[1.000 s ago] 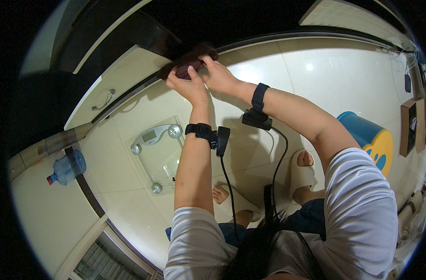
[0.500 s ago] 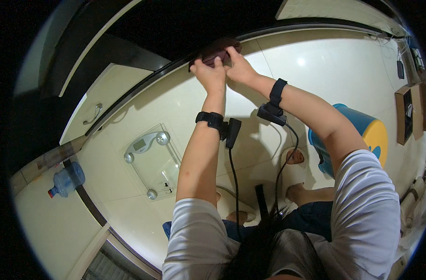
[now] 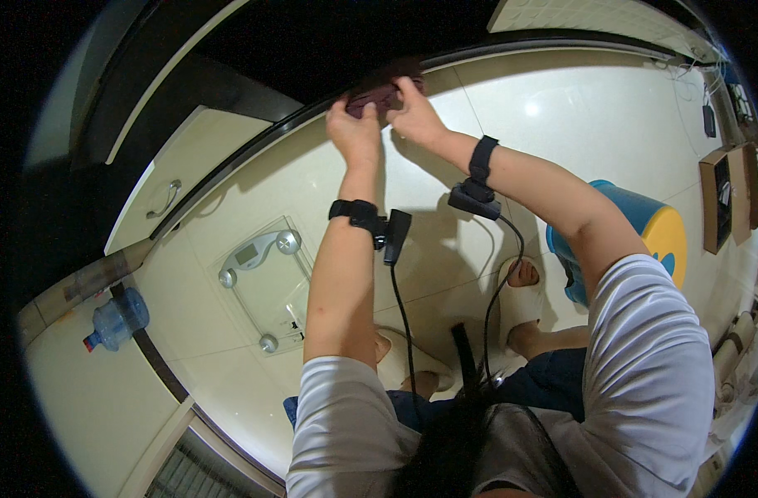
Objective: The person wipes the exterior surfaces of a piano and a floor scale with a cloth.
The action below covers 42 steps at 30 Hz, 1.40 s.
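While both arms stretch forward over the pale tiled floor [image 3: 229, 398], the left hand [image 3: 355, 133] and the right hand [image 3: 412, 116] meet on a small dark reddish-brown object [image 3: 377, 98] held out at the edge of a dark threshold strip [image 3: 254, 149]. The left hand's fingers curl over its left end and the right hand's fingers pinch its right end; how tightly either grips, I cannot tell, since the object sits half in shadow. Each wrist wears a black strap carrying a small black device [image 3: 395, 236], and thin black cables [image 3: 404, 315] hang from them toward the person's body.

Below the arms, a clear glass bathroom scale with round metal corners [image 3: 258, 282] lies flat on the tiles, well apart from the hands. A blue water jug [image 3: 117, 319] lies on its side farther left. A blue and yellow round stool [image 3: 657, 228] stands just right of the right forearm, partly hidden by it. Cream slippers [image 3: 520, 299] cover the person's feet beneath.
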{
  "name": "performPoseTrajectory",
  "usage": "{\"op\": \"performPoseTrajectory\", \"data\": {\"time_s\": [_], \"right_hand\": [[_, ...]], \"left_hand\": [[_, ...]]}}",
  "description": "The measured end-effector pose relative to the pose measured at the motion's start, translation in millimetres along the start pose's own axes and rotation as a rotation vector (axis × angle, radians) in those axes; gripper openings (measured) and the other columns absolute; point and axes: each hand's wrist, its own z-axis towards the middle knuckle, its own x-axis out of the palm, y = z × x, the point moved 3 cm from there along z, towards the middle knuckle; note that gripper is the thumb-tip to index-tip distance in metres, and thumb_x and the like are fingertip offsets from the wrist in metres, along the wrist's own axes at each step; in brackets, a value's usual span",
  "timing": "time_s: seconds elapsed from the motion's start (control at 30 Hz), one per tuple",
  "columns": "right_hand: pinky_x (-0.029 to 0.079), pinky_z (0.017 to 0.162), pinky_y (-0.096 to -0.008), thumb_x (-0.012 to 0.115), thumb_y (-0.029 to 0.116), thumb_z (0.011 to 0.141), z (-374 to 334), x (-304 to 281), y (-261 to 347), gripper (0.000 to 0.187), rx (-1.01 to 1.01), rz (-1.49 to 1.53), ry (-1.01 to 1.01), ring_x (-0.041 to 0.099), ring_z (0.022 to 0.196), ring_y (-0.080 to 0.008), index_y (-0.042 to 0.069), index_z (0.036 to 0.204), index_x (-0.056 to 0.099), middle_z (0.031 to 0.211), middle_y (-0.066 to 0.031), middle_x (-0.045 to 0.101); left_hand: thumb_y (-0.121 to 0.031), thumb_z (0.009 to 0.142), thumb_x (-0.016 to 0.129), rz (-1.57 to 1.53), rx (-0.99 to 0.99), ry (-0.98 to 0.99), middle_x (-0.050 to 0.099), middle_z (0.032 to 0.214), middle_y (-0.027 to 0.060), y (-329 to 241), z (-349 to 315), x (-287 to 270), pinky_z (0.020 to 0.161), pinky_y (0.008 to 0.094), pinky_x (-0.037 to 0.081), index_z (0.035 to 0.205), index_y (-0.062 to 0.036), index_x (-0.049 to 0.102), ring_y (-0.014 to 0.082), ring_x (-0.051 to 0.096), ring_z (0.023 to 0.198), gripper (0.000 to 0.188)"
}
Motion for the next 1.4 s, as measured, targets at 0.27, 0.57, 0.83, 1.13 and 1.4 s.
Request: {"op": "performPoseTrajectory", "data": {"time_s": [0.27,0.57,0.83,1.13,1.4], "right_hand": [[0.044,0.095,-0.0390,0.058,0.008,0.075,-2.8,72.7,47.2,0.059,0.084,-0.114,0.258,0.057,0.110,-0.0379,-0.001,0.131,0.042,0.113,-0.0257,0.061],[0.048,0.090,-0.0428,0.060,0.012,0.073,0.8,40.0,52.9,0.045,0.045,-0.017,0.069,0.061,0.098,-0.0405,0.003,0.117,0.059,0.098,-0.0254,0.065],[0.049,0.086,-0.0420,0.058,0.010,0.073,6.5,-48.7,31.8,0.041,0.090,-0.125,-0.148,0.063,0.093,-0.0382,0.004,0.114,0.062,0.095,-0.0243,0.066],[0.042,0.092,-0.0500,0.057,0.012,0.074,20.2,-134.7,-18.1,0.041,0.144,-0.096,-0.537,0.054,0.100,-0.0520,-0.001,0.112,0.052,0.103,-0.0338,0.060],[0.040,0.095,-0.0451,0.058,0.013,0.075,33.7,-184.0,-56.7,0.057,0.345,-0.005,-0.693,0.053,0.107,-0.0474,-0.001,0.124,0.032,0.112,-0.0347,0.054]], "left_hand": [[-0.002,0.072,0.077,-0.215,-0.276,-0.092,0.068,0.099,0.0154,55.2,20.9,-62.5,0.078,0.0318,0.051,0.104,0.0075,0.060,0.0203,0.063,0.085,0.037],[-0.004,0.073,0.077,-0.299,-0.321,-0.162,0.067,0.099,0.0169,46.9,12.9,-31.9,0.078,0.0326,0.051,0.104,0.0083,0.056,0.0231,0.064,0.085,0.039],[-0.003,0.071,0.074,-0.275,-0.278,0.002,0.064,0.100,0.0248,-13.5,-4.6,47.0,0.084,0.0372,0.050,0.103,0.0131,0.056,0.0319,0.064,0.090,0.040],[-0.008,0.069,0.075,-0.344,-0.212,0.220,0.068,0.093,0.0212,-97.8,-30.4,123.7,0.082,0.0354,0.051,0.097,0.0089,0.063,0.0290,0.066,0.087,0.034],[-0.007,0.072,0.072,-0.660,-0.283,0.525,0.067,0.099,0.0160,-135.1,-47.3,159.9,0.082,0.0318,0.049,0.110,0.0064,0.061,0.0212,0.063,0.087,0.041]]}}
